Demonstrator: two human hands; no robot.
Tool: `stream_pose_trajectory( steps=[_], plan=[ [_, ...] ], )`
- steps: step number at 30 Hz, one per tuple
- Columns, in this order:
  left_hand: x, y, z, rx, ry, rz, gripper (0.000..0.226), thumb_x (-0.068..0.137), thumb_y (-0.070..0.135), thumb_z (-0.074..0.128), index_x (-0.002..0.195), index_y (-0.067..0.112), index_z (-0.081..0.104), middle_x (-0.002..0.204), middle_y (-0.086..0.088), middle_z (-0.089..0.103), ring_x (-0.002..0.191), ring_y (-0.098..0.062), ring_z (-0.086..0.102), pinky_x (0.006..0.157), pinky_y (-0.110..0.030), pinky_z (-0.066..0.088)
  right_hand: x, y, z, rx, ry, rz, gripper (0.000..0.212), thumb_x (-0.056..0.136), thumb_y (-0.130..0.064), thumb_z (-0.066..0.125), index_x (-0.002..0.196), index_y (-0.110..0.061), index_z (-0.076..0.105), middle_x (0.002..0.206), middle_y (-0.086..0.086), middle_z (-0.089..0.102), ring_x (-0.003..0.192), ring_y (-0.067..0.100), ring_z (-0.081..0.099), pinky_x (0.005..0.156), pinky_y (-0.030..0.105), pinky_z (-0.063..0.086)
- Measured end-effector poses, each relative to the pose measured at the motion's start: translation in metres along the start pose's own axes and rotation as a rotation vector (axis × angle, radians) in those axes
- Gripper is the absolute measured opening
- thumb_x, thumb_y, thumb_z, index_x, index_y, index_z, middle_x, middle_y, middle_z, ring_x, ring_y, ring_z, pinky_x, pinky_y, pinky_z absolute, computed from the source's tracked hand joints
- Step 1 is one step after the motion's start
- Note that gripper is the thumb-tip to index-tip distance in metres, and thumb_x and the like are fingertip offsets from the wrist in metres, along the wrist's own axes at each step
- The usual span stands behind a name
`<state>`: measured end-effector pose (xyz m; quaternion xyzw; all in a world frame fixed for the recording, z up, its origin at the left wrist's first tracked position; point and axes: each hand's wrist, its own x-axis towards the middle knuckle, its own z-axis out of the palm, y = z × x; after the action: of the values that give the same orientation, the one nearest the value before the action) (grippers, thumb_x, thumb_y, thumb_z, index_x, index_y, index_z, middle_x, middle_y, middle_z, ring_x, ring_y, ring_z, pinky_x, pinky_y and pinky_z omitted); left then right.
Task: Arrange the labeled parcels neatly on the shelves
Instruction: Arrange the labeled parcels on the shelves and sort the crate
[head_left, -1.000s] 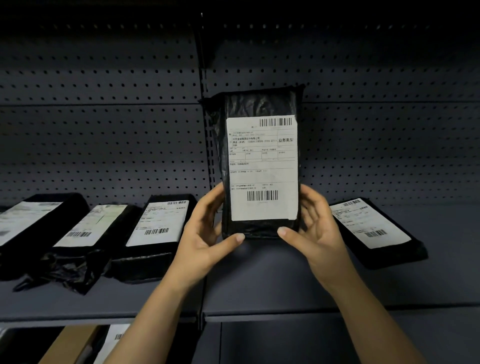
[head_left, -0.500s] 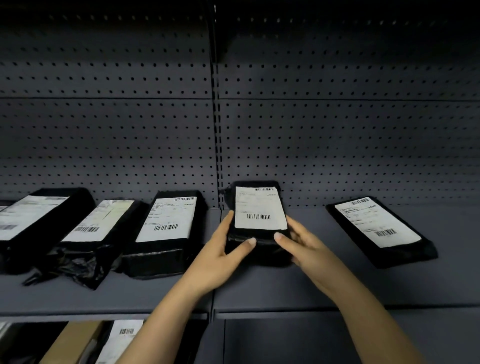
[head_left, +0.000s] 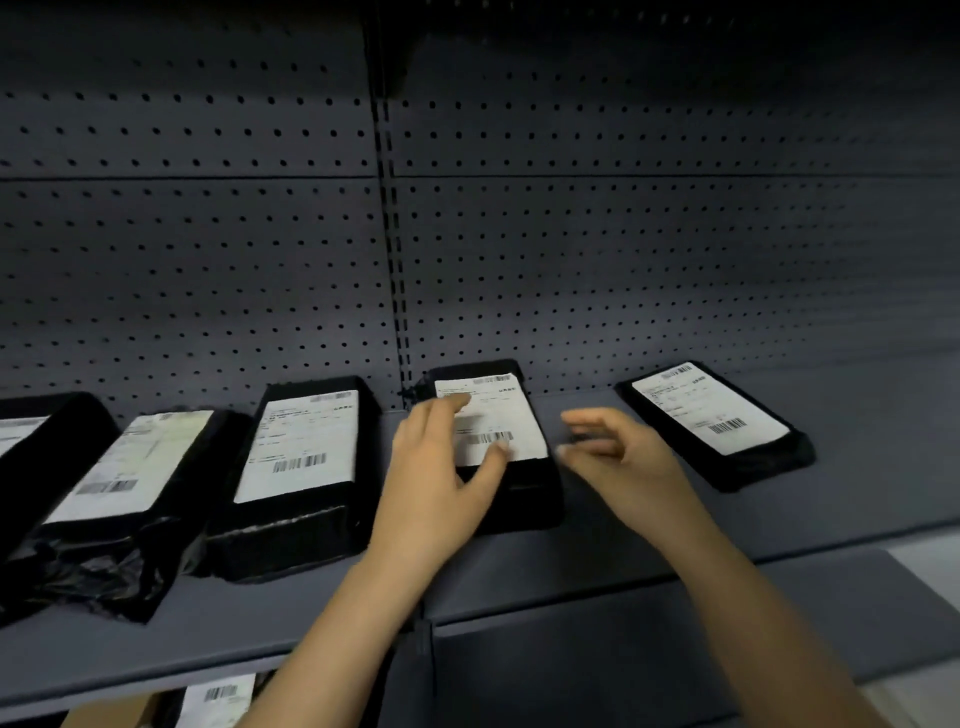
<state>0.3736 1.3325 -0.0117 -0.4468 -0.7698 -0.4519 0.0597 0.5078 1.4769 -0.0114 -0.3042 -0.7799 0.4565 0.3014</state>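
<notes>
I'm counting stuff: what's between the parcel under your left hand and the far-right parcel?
Only your right hand and bare shelf, seen in the head view.

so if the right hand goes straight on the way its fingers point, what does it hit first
Probably the right side of the middle parcel, the one the left hand rests on. The right hand points left at it, though the blur leaves depth unsure.

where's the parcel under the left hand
Head view, centre: the parcel lies on the shelf right of the post, between the neighbour parcel and the angled parcel.
</notes>
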Motion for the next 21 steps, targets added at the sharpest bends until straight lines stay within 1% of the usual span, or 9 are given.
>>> stream_pose_trajectory(
  steps=[3,5,8,11,14,17,19,21],
  plan=[
    [0.013,0.021,0.008,0.032,-0.027,0.151,0.042,0.089,0.036,0.063,0.127,0.022,0.053,0.120,0.010,0.051,0.113,-0.007,0.040,0.093,-0.019,0.032,-0.008,0.001,-0.024,-0.126,0.139,-0.125,0.031,0.082,-0.015,0.075,0.099,-0.037,0.063,0.106,-0.012,0.064,0.093,0.004,0.061,0.084,0.020,0.051],
    [0.019,0.037,0.020,0.030,-0.047,0.238,0.038,0.089,0.036,0.063,0.123,0.023,0.054,0.114,0.009,0.052,0.105,-0.007,0.041,0.090,-0.022,0.036,-0.014,0.004,-0.044,-0.211,0.224,-0.177,0.030,0.081,-0.013,0.076,0.100,-0.033,0.063,0.105,-0.011,0.064,0.091,0.006,0.060,0.082,0.019,0.051],
    [0.025,0.061,0.043,0.023,-0.081,0.330,0.032,0.090,0.035,0.063,0.118,0.021,0.057,0.108,0.007,0.054,0.102,-0.012,0.046,0.087,-0.025,0.039,-0.023,0.013,-0.077,-0.246,0.305,-0.132,0.026,0.080,-0.013,0.077,0.098,-0.028,0.066,0.101,-0.012,0.065,0.089,0.006,0.061,0.077,0.009,0.047],
    [0.026,0.083,0.067,0.006,-0.095,0.382,0.029,0.089,0.033,0.063,0.115,0.020,0.059,0.106,0.006,0.056,0.100,-0.014,0.048,0.086,-0.028,0.041,-0.025,0.027,-0.109,-0.214,0.328,-0.053,0.024,0.080,-0.010,0.077,0.095,-0.026,0.068,0.098,-0.014,0.066,0.086,0.002,0.061,0.076,0.008,0.048],
    [0.029,0.101,0.092,0.021,-0.120,0.365,0.030,0.090,0.034,0.062,0.116,0.019,0.060,0.110,0.005,0.057,0.103,-0.014,0.047,0.089,-0.030,0.042,-0.018,0.043,-0.140,-0.226,0.301,-0.030,0.025,0.080,-0.008,0.076,0.095,-0.026,0.069,0.100,-0.010,0.066,0.085,0.002,0.061,0.073,0.005,0.046],
    [0.031,0.115,0.120,0.052,-0.145,0.311,0.034,0.090,0.034,0.062,0.120,0.018,0.060,0.114,0.003,0.057,0.107,-0.016,0.049,0.091,-0.030,0.042,-0.003,0.058,-0.168,-0.241,0.264,-0.026,0.023,0.082,-0.011,0.075,0.098,-0.025,0.068,0.103,-0.009,0.065,0.089,0.001,0.060,0.071,0.006,0.046],
    [0.032,0.122,0.140,0.073,-0.172,0.230,0.038,0.091,0.036,0.061,0.124,0.019,0.058,0.118,0.003,0.058,0.111,-0.017,0.049,0.091,-0.027,0.040,0.008,0.069,-0.184,-0.243,0.231,-0.021,0.023,0.084,-0.013,0.073,0.101,-0.027,0.065,0.106,-0.008,0.063,0.089,-0.001,0.058,0.077,0.011,0.048],
    [0.033,0.127,0.160,0.094,-0.200,0.113,0.044,0.091,0.040,0.059,0.128,0.019,0.054,0.122,0.002,0.058,0.115,-0.018,0.050,0.090,-0.026,0.040,0.021,0.081,-0.195,-0.257,0.191,0.024,0.030,0.086,-0.018,0.071,0.112,-0.027,0.061,0.114,-0.005,0.059,0.092,0.002,0.055,0.084,0.025,0.049]
  ],
)
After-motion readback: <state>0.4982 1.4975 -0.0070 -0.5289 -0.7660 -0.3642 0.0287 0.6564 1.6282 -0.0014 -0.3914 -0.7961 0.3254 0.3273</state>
